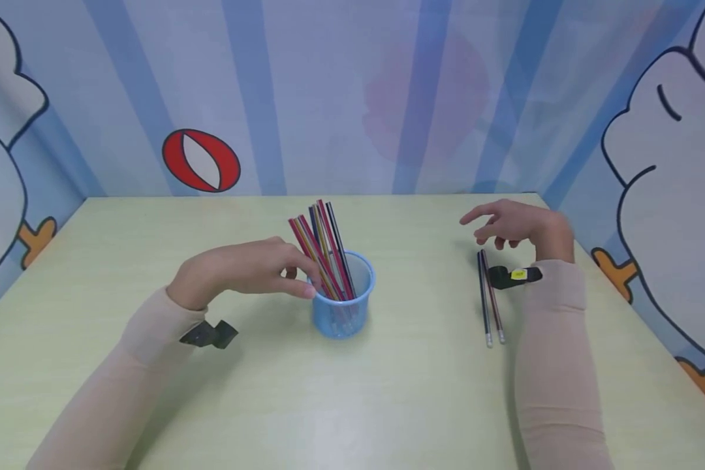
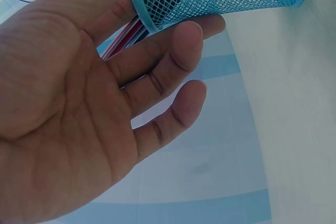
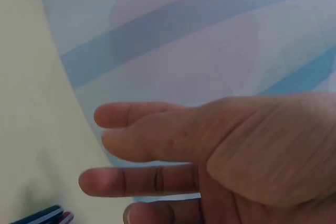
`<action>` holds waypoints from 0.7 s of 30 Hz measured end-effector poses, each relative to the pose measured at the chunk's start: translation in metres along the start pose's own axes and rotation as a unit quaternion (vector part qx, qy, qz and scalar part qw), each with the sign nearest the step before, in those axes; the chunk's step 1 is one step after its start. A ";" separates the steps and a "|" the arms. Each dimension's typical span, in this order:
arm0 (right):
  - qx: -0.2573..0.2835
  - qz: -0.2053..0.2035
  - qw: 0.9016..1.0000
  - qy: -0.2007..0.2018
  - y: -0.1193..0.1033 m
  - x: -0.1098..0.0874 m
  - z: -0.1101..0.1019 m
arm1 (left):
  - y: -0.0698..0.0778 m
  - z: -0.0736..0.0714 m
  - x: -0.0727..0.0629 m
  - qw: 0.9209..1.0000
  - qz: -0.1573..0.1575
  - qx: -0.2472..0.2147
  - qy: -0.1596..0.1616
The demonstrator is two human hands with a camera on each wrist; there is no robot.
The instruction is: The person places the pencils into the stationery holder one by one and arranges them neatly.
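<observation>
A light blue mesh pencil cup [image 1: 339, 320] stands on the table, with several red, yellow and dark pencils [image 1: 326, 251] leaning leftward in it. At the cup's left rim is my left hand [image 1: 252, 266], its thumb and forefinger gripping the edge beside the pencils. In the left wrist view, the other fingers [image 2: 168, 72] are loosely bent near the mesh wall; the forefinger's tip is hidden. My right hand [image 1: 514, 220] hovers with loose, spread fingers and holds nothing. Just below it, a dark blue pencil [image 1: 484, 300] and a dark red pencil [image 1: 493, 297] lie side by side, white eraser ends toward me.
The pale wooden table [image 1: 341, 405] ends at a striped blue backdrop [image 1: 329, 98] behind. Printed side panels with white cartoon shapes [image 1: 675, 215] flank it on both sides. A black wrist camera strap [image 1: 208, 334] sits on the left sleeve, another on the right.
</observation>
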State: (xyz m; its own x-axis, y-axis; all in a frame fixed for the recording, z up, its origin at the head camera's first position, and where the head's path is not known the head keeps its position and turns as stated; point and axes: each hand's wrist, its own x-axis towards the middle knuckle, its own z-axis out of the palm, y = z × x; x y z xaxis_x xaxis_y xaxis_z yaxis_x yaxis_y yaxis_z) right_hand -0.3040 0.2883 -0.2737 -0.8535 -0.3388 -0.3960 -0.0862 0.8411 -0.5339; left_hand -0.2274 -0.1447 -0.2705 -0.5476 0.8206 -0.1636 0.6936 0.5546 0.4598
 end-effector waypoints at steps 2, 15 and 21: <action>0.005 0.020 1.000 -0.013 0.007 0.005 0.003 | 0.000 0.001 0.001 1.000 -0.001 0.000 0.000; -0.021 0.100 0.994 -0.028 0.008 0.023 0.026 | 0.001 0.003 0.003 1.000 -0.003 -0.003 -0.003; -0.049 0.106 0.993 -0.011 -0.002 0.036 0.037 | 0.002 0.002 0.003 1.000 0.001 0.004 -0.005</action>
State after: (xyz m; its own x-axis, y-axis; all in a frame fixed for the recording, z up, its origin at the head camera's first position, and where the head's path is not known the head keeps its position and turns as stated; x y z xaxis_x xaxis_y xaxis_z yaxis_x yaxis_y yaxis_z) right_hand -0.3153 0.2594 -0.3146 -0.8469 -0.1585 -0.5077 0.0431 0.9310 -0.3625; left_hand -0.2262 -0.1410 -0.2719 -0.5410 0.8235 -0.1708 0.6986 0.5531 0.4538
